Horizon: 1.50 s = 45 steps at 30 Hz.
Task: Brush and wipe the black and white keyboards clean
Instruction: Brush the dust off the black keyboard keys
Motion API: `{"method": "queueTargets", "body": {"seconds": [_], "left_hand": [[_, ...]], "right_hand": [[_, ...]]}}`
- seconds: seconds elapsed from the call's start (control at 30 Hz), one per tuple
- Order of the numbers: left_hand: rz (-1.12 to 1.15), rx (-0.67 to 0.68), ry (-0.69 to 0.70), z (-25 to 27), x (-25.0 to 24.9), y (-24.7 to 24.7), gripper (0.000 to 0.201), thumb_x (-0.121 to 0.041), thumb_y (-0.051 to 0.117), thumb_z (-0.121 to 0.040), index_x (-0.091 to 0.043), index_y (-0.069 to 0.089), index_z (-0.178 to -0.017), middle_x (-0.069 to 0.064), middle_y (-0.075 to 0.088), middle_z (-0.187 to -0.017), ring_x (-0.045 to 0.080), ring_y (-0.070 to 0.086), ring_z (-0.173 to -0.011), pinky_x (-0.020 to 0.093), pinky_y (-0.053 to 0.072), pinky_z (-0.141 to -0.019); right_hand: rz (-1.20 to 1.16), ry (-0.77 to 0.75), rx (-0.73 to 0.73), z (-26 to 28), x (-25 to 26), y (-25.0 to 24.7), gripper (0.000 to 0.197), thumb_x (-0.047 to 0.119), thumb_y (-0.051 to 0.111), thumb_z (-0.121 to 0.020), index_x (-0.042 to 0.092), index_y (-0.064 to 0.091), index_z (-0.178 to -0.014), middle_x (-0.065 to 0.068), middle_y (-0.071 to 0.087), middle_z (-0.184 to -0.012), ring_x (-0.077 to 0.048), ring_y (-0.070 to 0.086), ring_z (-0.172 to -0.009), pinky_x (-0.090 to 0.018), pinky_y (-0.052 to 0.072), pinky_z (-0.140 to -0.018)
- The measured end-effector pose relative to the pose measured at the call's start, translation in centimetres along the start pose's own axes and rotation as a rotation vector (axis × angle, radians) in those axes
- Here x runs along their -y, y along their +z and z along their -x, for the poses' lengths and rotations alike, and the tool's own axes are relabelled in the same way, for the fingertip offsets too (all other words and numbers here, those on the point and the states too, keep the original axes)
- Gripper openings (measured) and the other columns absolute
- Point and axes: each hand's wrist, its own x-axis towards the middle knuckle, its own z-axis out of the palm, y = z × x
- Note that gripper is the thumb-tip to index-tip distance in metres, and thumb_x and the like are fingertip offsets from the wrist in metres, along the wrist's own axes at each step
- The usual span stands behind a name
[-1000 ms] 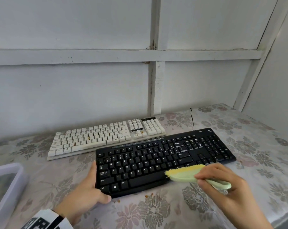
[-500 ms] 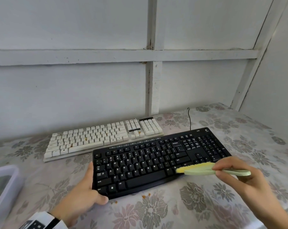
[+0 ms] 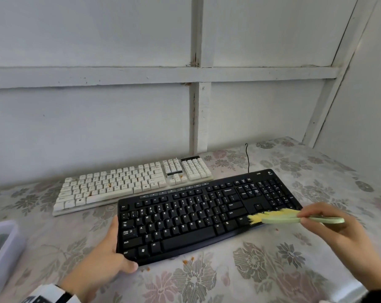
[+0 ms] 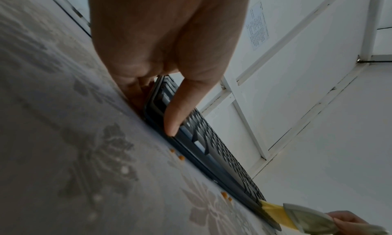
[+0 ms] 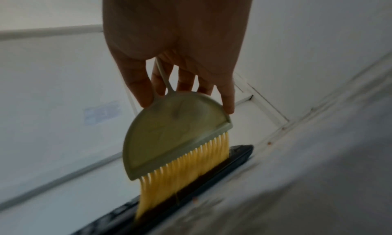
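The black keyboard (image 3: 202,215) lies slanted on the flowered tablecloth, with the white keyboard (image 3: 130,184) just behind it. My left hand (image 3: 110,256) grips the black keyboard's near left corner, thumb (image 4: 180,108) on its front edge. My right hand (image 3: 329,228) holds a pale green brush (image 3: 294,218) with yellow bristles (image 5: 182,180). The bristles touch the black keyboard (image 5: 191,185) at its lower right, near the arrow keys. Orange specks sit among the white keyboard's keys.
Orange crumbs (image 3: 188,260) lie on the tablecloth (image 3: 261,270) in front of the black keyboard. A clear plastic box (image 3: 1,248) stands at the left edge. A black cable (image 3: 248,158) runs back toward the white panelled wall (image 3: 119,117). The table's edge shows at the lower right.
The brush has swept rightward along the black keyboard's front rows, from the middle toward its right end. My left hand keeps its hold on the left corner.
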Motion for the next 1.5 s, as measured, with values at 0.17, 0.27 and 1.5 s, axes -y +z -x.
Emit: {"method": "queueTargets", "body": {"seconds": [0.17, 0.27, 1.5], "left_hand": [[0.008, 0.004, 0.004, -0.1, 0.3, 0.0, 0.117, 0.013, 0.065, -0.056, -0.066, 0.019, -0.127, -0.007, 0.064, -0.113, 0.021, 0.060, -0.106, 0.038, 0.046, -0.094], [0.001, 0.004, 0.008, -0.2, 0.3, 0.0, 0.121, 0.015, 0.066, -0.056, -0.063, 0.015, -0.133, -0.011, 0.062, -0.113, 0.019, 0.060, -0.105, 0.038, 0.045, -0.094], [-0.204, 0.012, -0.103, 0.1, -2.7, -0.8, 0.080, 0.012, 0.077, -0.060, -0.024, 0.045, -0.124, -0.005, 0.065, -0.098, 0.014, 0.062, -0.092, 0.023, 0.048, -0.070]], "right_hand": [[0.047, -0.048, -0.017, -0.5, 0.0, -1.2, 0.025, -0.008, 0.066, -0.078, 0.017, 0.068, -0.073, -0.001, 0.065, -0.081, -0.012, 0.059, -0.078, -0.009, 0.043, -0.067], [0.040, -0.034, 0.019, -0.4, -0.2, -1.3, 0.026, -0.008, 0.065, -0.078, 0.017, 0.069, -0.071, -0.001, 0.066, -0.079, -0.014, 0.060, -0.078, -0.010, 0.044, -0.067], [0.085, -0.279, -0.042, 2.0, 2.1, 2.2, 0.018, 0.012, 0.067, -0.071, 0.027, 0.070, -0.080, 0.007, 0.066, -0.086, -0.010, 0.062, -0.084, -0.018, 0.046, -0.075]]}}
